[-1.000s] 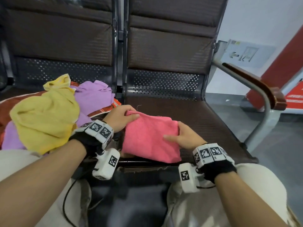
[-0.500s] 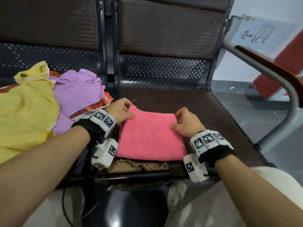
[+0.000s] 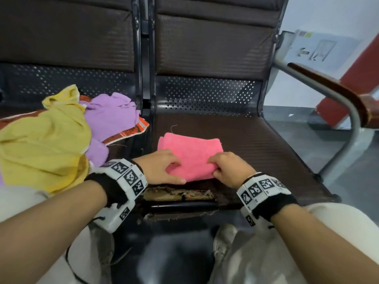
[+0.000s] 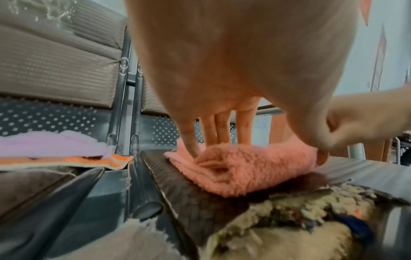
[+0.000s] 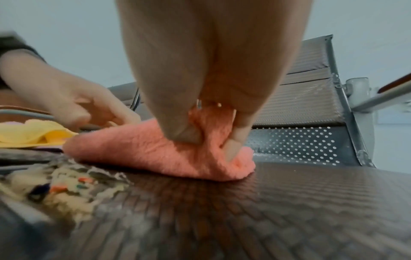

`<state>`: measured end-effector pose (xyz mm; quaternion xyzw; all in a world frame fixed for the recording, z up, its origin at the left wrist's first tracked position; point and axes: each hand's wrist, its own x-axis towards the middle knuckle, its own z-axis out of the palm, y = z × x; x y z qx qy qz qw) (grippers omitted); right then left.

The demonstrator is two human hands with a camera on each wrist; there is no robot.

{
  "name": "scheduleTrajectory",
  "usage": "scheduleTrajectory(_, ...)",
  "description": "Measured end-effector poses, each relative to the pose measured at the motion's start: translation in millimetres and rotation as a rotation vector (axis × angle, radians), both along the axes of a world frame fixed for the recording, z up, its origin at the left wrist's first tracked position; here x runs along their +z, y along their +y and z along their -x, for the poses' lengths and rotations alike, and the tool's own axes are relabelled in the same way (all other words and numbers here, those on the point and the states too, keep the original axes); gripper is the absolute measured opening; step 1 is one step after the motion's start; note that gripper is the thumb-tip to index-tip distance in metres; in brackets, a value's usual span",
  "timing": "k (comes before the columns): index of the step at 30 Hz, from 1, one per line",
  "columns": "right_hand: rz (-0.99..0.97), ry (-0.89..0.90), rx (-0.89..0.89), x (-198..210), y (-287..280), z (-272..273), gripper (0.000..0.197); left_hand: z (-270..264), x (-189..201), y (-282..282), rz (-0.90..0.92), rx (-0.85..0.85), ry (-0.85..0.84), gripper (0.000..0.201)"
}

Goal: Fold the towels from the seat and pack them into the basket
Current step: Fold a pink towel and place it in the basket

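A pink towel [image 3: 192, 150] lies folded on the brown right-hand seat [image 3: 266, 152], near its front edge. My left hand [image 3: 176, 171] holds the towel's near left end, with the thumb along the front edge and the fingers [image 4: 218, 130] pressed down on top. My right hand [image 3: 215, 168] pinches the near right end; in the right wrist view thumb and fingers squeeze a fold of the pink towel [image 5: 138, 151]. A yellow towel [image 3: 41, 144] and a purple towel [image 3: 108, 119] lie crumpled on the left seat. No basket is in view.
An orange patterned cloth [image 3: 131, 130] lies under the purple towel. The seat's front edge is torn, with foam [image 3: 180, 194] showing just below the pink towel. A metal armrest with a wooden top [image 3: 328, 89] bounds the seat on the right. My knees are below.
Both hands came from the towel's far corners to its near edge. The pink towel is now folded over and shorter from front to back.
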<state>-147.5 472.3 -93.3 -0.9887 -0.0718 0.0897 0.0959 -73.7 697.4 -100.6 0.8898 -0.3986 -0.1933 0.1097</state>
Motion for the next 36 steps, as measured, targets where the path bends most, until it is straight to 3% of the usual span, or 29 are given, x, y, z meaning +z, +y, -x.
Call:
scheduleTrajectory(3, -0.107, -0.107, -0.073, 6, -2, -1, 0.013, -2, 4, 5, -0.110, -0.020, -0.047, 0.073)
scheduleTrajectory(6, -0.154, -0.120, -0.110, 6, -10, 5, 0.011, -5, 10, 9, -0.044, -0.005, -0.138, 0.023)
scheduleTrajectory(7, -0.159, -0.112, -0.113, 6, -11, 7, 0.009, -5, 13, 11, -0.001, 0.025, -0.131, 0.015)
scheduleTrajectory(9, -0.140, -0.061, -0.079, 4, -11, 14, 0.011, 0, 17, 12, 0.044, 0.071, -0.093, 0.014)
scheduleTrajectory(13, -0.082, 0.069, -0.042, 4, -10, 23, 0.037, 10, 22, 11, 0.057, 0.117, -0.069, 0.010)
scheduleTrajectory(19, -0.525, 0.033, -0.297, 21, -18, -6, 0.018, -9, 28, 20, 0.096, 0.299, 0.080, 0.011)
scheduleTrajectory(23, -0.511, 0.054, -0.423, 11, -12, -30, 0.017, -27, 22, 16, 0.111, 0.411, 0.272, 0.015)
scheduleTrajectory(25, -0.437, 0.063, -0.486, 4, -10, -39, 0.023, -35, 17, 12, 0.071, 0.446, 0.303, 0.008)
scheduleTrajectory(30, -0.403, 0.172, -0.695, -17, -19, -51, 0.031, -49, 8, 3, -0.162, 0.375, 0.153, 0.032)
scheduleTrajectory(34, -0.357, 0.334, -0.771, -23, -23, -57, 0.081, -50, 9, 3, -0.306, 0.303, 0.079, 0.034)
scheduleTrajectory(36, -0.429, 0.406, -0.742, -21, -15, -59, 0.084, -47, 12, 3, -0.342, 0.271, 0.057, 0.032)
